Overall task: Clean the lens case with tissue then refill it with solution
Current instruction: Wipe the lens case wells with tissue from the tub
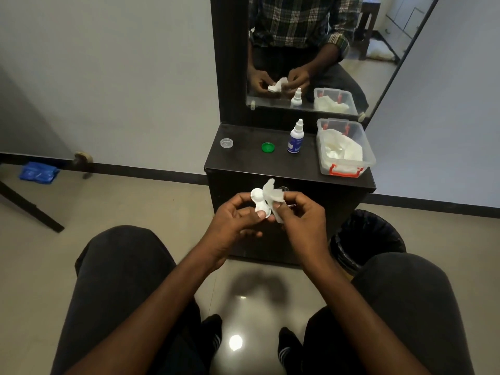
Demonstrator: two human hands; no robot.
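My left hand grips a white lens case in front of the black cabinet, thumb on its near cup. My right hand pinches a folded white tissue against the case's right side. Both caps are off the case: a clear cap and a green cap lie on the cabinet top. The solution bottle, white with a blue label, stands upright and capped beside the green cap.
A clear plastic box with orange latches holds tissues at the cabinet's right end. A mirror rises behind. A black-lined bin stands on the floor to the right. My knees flank the lower view.
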